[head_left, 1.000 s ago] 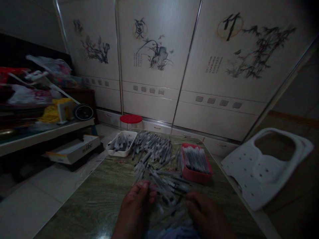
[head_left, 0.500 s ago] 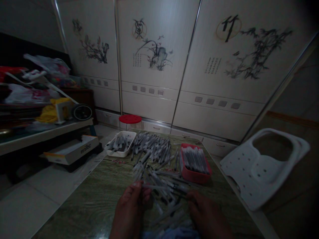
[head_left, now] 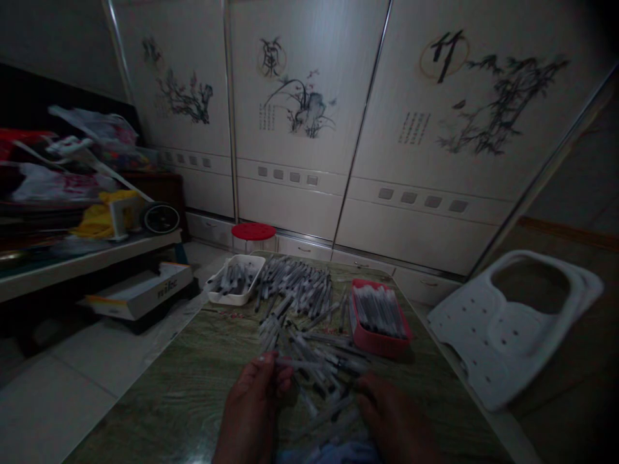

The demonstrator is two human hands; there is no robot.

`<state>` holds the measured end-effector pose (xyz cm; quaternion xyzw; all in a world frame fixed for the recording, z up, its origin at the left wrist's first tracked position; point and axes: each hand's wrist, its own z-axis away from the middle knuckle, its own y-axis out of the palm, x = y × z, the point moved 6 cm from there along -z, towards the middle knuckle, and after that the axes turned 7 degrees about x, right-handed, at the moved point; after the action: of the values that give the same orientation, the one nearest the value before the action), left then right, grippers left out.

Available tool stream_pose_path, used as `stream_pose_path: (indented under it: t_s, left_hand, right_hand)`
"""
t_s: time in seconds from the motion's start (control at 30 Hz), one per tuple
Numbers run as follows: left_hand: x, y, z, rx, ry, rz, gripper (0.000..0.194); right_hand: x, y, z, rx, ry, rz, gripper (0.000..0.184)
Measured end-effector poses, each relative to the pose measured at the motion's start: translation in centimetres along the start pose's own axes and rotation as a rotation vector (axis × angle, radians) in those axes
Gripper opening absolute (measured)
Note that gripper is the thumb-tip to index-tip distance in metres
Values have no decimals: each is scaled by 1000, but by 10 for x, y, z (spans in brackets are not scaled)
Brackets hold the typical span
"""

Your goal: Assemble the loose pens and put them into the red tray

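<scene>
The clearest writing is on the painted wardrobe doors (head_left: 300,64): the right panel carries a large brushed 竹 inside a thin circle beside ink bamboo, with a short column block of small script, and the middle panel has a circled character and small script beside an orchid and rock, too soft to read with certainty. On the floor to the left, a white carton (head_left: 140,293) shows dark lettering on its side, too blurred to make out. The left hand (head_left: 251,412) pinches a slim plastic pen (head_left: 302,364) between thumb and fingers at the near edge of a heap of loose pens (head_left: 294,283) spread across the green wood-grain worktop (head_left: 193,386). The right hand (head_left: 394,412) lies well apart from it, its fingers among the pens, though whether it grips one cannot be told. Pens also lie in a white tray (head_left: 232,301) and, lined up, in a red tray (head_left: 380,347). Beyond the worktop stands a red stool (head_left: 253,231); to the right leans a perforated white plastic seat (head_left: 503,328); to the left, plastic bags (head_left: 62,183) crowd a shelf (head_left: 82,258).
</scene>
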<state>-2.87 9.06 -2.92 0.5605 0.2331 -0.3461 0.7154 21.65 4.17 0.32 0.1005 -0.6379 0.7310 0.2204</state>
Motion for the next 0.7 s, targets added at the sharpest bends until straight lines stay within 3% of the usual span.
stream_pose_path:
  t_s: [0.27, 0.7]
  left_hand:
    - [-1, -1, 1, -30, -2, -9, 22]
    - [-1, 1, 0, 2, 1, -5, 20]
  right_hand:
    - [1, 3, 0, 26, 6, 48, 23]
    - [-4, -33, 16, -29, -70, -30, 27]
